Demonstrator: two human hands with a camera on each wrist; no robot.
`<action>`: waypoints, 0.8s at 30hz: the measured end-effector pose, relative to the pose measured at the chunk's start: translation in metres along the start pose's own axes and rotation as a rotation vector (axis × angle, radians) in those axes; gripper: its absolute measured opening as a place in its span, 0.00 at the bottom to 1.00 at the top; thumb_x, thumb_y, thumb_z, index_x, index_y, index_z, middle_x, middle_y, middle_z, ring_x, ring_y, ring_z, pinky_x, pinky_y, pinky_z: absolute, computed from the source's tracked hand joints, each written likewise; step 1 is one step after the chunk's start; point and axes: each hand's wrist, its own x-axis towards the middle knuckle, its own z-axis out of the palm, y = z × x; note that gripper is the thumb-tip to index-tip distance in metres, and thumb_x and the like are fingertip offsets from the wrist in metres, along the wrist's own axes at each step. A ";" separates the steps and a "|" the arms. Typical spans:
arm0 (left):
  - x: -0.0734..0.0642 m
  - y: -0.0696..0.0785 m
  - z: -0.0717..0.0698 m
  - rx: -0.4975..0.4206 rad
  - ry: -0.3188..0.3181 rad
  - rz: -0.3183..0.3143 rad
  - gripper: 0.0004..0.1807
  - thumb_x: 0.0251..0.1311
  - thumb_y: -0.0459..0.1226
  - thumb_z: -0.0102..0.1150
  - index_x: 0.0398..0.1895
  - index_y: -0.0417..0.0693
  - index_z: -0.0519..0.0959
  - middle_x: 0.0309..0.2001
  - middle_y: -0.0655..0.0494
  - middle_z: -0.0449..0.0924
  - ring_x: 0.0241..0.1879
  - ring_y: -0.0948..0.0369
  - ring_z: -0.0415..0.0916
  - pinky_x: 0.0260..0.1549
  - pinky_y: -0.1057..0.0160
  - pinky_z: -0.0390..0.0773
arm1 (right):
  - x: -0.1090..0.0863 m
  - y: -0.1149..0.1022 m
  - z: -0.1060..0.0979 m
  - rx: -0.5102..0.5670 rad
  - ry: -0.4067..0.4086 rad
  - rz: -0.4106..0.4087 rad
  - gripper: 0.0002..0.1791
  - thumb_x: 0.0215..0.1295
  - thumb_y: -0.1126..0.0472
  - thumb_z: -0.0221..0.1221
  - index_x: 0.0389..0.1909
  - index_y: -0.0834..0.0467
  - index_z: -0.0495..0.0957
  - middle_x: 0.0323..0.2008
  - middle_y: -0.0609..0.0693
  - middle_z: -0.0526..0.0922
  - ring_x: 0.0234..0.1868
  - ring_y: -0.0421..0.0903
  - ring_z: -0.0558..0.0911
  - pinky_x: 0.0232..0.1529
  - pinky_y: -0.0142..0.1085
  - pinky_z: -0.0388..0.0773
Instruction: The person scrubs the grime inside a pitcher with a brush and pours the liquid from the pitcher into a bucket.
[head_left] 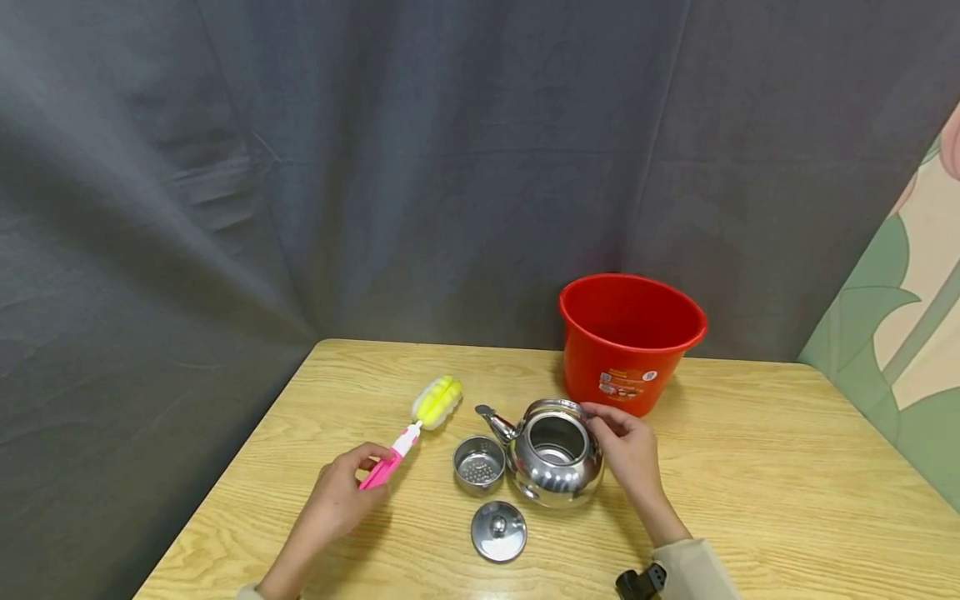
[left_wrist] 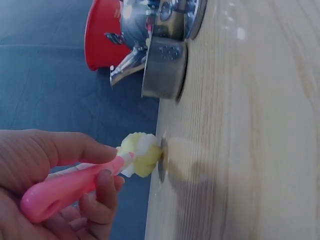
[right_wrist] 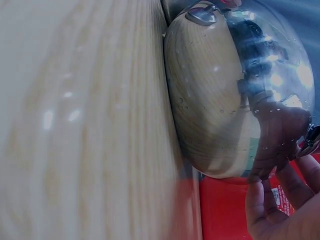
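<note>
My left hand (head_left: 341, 492) grips the pink handle (left_wrist: 65, 190) of a sponge brush, thumb along the top and fingers curled beneath. The brush's yellow-and-white sponge head (head_left: 437, 402) points away to the right, low over the table. With my right hand (head_left: 626, 450) I hold a shiny steel teapot (head_left: 557, 483) at its right side, fingers by the handle hinge; in the right wrist view they lie against the rounded body (right_wrist: 210, 90). The teapot stands upright, lidless, its spout (head_left: 498, 423) to the left. Beside it sits a perforated steel strainer cup (head_left: 478, 465).
The round steel lid (head_left: 498, 532) lies knob up in front of the strainer. A red bucket (head_left: 622, 367) stands behind the teapot, near the table's back edge. A dark grey curtain (head_left: 465, 167) hangs behind the wooden table (head_left: 772, 475).
</note>
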 end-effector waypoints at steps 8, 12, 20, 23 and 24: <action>0.003 0.002 -0.007 0.026 0.075 -0.018 0.22 0.45 0.25 0.66 0.44 0.53 0.80 0.39 0.52 0.80 0.24 0.60 0.70 0.17 0.64 0.71 | 0.001 -0.004 -0.001 0.001 -0.008 0.052 0.11 0.60 0.67 0.56 0.42 0.61 0.84 0.37 0.55 0.85 0.32 0.34 0.80 0.34 0.23 0.75; 0.004 0.002 -0.010 0.046 0.098 -0.001 0.21 0.44 0.26 0.67 0.43 0.52 0.81 0.37 0.54 0.81 0.23 0.61 0.70 0.16 0.64 0.71 | 0.001 -0.003 -0.001 -0.008 -0.008 0.062 0.11 0.60 0.67 0.56 0.42 0.60 0.84 0.37 0.54 0.85 0.32 0.34 0.80 0.34 0.23 0.75; 0.006 0.002 -0.012 0.023 0.095 -0.015 0.18 0.45 0.27 0.67 0.43 0.50 0.83 0.40 0.55 0.81 0.21 0.61 0.68 0.14 0.66 0.70 | 0.001 -0.002 0.000 -0.005 -0.004 0.061 0.12 0.60 0.67 0.56 0.41 0.60 0.84 0.37 0.54 0.85 0.32 0.34 0.80 0.33 0.23 0.75; 0.006 0.001 -0.013 0.007 0.094 -0.020 0.17 0.46 0.27 0.67 0.42 0.50 0.84 0.40 0.55 0.81 0.21 0.61 0.69 0.15 0.66 0.70 | 0.001 -0.002 0.000 -0.003 -0.003 0.068 0.12 0.60 0.67 0.56 0.42 0.60 0.84 0.37 0.54 0.85 0.32 0.34 0.80 0.33 0.23 0.75; 0.006 0.001 -0.013 0.002 0.095 -0.018 0.17 0.46 0.27 0.67 0.41 0.50 0.84 0.40 0.56 0.81 0.21 0.61 0.69 0.15 0.66 0.70 | 0.001 -0.002 0.000 -0.004 -0.002 0.069 0.12 0.60 0.67 0.56 0.42 0.60 0.84 0.37 0.55 0.85 0.32 0.34 0.80 0.33 0.23 0.75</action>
